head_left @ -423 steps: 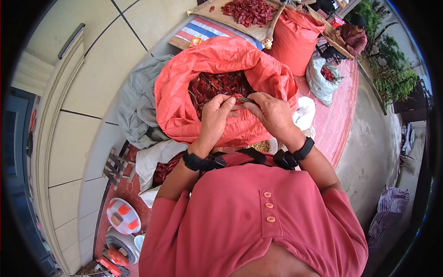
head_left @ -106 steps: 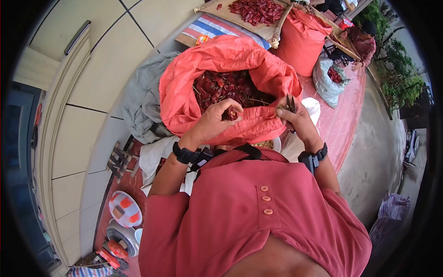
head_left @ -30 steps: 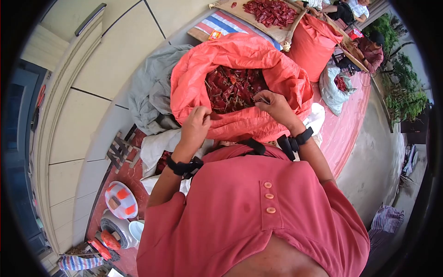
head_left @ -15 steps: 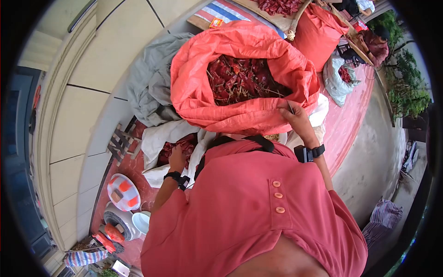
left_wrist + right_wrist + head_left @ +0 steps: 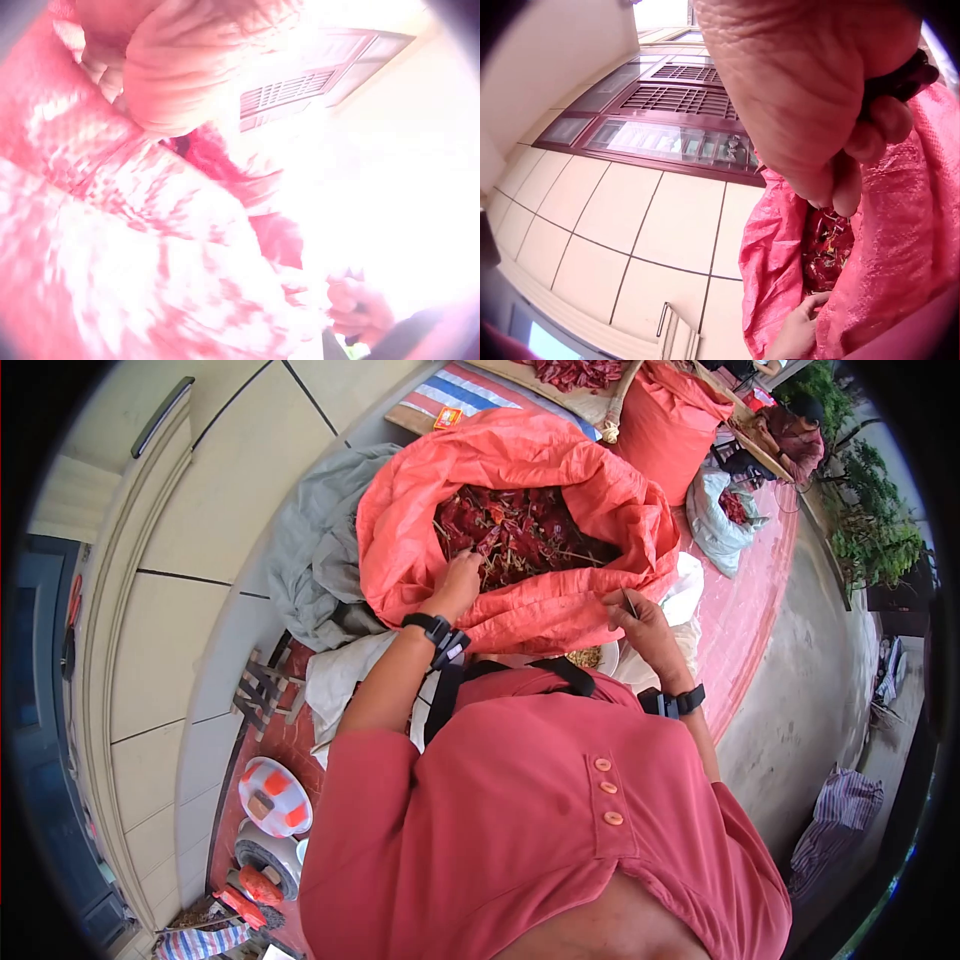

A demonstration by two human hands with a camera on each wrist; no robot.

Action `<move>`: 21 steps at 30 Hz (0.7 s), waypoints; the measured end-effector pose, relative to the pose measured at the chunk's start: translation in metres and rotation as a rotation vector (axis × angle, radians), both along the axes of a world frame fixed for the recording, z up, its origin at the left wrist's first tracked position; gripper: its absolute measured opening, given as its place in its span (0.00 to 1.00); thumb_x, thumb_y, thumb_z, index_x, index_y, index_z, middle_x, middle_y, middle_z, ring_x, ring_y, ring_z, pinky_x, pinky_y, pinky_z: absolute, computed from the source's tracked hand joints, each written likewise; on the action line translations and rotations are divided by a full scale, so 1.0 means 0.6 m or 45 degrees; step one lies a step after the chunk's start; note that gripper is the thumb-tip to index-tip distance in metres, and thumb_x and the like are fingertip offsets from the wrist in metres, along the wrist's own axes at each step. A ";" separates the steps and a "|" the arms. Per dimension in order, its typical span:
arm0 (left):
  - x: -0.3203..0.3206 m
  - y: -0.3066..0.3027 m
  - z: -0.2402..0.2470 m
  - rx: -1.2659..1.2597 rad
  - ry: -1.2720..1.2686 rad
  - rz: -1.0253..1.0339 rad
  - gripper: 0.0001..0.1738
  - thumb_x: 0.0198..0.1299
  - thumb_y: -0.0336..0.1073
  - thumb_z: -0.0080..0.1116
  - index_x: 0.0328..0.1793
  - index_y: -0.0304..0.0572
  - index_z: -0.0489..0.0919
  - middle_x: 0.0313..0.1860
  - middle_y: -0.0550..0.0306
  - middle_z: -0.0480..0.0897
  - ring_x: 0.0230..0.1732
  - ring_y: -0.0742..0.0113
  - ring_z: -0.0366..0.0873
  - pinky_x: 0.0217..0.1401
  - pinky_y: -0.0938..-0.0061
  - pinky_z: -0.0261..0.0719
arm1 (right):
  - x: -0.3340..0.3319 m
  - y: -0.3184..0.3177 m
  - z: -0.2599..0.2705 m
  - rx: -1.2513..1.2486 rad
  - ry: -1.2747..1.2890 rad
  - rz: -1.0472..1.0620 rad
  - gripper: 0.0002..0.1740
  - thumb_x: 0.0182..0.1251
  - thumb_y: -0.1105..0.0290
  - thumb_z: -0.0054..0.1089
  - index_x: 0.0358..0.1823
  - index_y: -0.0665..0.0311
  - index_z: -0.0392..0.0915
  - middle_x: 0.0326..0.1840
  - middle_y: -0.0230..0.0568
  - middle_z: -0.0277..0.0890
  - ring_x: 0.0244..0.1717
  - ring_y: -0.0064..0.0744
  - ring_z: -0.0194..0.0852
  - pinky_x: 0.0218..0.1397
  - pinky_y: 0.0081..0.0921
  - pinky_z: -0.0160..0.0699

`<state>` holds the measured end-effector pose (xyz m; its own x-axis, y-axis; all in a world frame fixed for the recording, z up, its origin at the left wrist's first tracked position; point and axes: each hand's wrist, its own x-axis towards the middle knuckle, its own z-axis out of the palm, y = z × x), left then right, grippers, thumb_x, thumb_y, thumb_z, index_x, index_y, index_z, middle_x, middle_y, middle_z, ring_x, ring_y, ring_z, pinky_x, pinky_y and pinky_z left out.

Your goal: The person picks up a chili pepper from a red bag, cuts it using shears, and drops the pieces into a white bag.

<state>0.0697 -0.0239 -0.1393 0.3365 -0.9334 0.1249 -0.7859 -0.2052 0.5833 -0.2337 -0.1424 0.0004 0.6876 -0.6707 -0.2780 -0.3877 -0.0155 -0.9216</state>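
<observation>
A large red woven sack point(image 5: 520, 450) stands with its mouth rolled back, full of dried red chillies point(image 5: 530, 530) with pale stems. My left hand point(image 5: 458, 582) reaches over the sack's near left rim, fingertips right at the chillies; I cannot tell whether it grips one. My right hand point(image 5: 648, 630) is at the near right rim, curled round dark scissors point(image 5: 628, 603) whose tip points up. The right wrist view shows the scissors' black handle point(image 5: 901, 81) in the palm. The left wrist view is overexposed and blurred.
A white sack point(image 5: 345, 675) lies at the near left, a bowl of pale bits point(image 5: 608, 658) under the big sack's near side. Behind stand another red sack point(image 5: 672, 420) and a pale sack of chillies point(image 5: 722, 525). A person point(image 5: 795, 440) sits at far right.
My left hand has gone from the rim down to the white sack's chillies, then back up into the red sack. The right hand has drawn back from the opening to the near right rim.
</observation>
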 end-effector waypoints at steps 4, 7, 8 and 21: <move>0.004 -0.021 -0.007 0.269 0.056 0.015 0.11 0.59 0.29 0.47 0.45 0.39 0.77 0.48 0.38 0.76 0.48 0.40 0.77 0.48 0.53 0.76 | -0.019 0.018 0.025 0.049 0.023 -0.070 0.08 0.69 0.73 0.54 0.46 0.68 0.78 0.29 0.27 0.72 0.33 0.16 0.69 0.40 0.17 0.69; 0.005 -0.020 -0.017 0.303 0.008 -0.007 0.07 0.54 0.24 0.51 0.38 0.42 0.76 0.44 0.42 0.73 0.42 0.40 0.77 0.42 0.52 0.75 | -0.031 0.028 0.045 0.127 0.080 -0.202 0.09 0.69 0.73 0.54 0.46 0.68 0.78 0.28 0.27 0.72 0.32 0.16 0.69 0.39 0.17 0.69; 0.010 -0.018 -0.023 0.330 -0.040 -0.010 0.07 0.56 0.27 0.50 0.40 0.42 0.76 0.44 0.42 0.76 0.42 0.41 0.78 0.43 0.52 0.76 | -0.034 0.031 0.048 0.163 0.100 -0.255 0.09 0.70 0.73 0.54 0.46 0.68 0.78 0.27 0.27 0.72 0.31 0.15 0.69 0.38 0.16 0.69; 0.009 0.017 0.177 -0.241 1.497 0.404 0.14 0.60 0.30 0.59 0.51 0.40 0.74 0.31 0.63 0.77 0.26 0.75 0.74 0.26 0.80 0.70 | 0.047 -0.002 0.047 -0.020 -0.101 0.095 0.07 0.68 0.73 0.57 0.45 0.67 0.77 0.32 0.26 0.73 0.35 0.17 0.69 0.41 0.19 0.71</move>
<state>0.0754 -0.0136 -0.0334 0.5442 -0.7901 -0.2823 0.3059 -0.1264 0.9436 -0.2058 -0.1438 0.0284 0.7551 -0.6209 -0.2106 -0.3109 -0.0564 -0.9488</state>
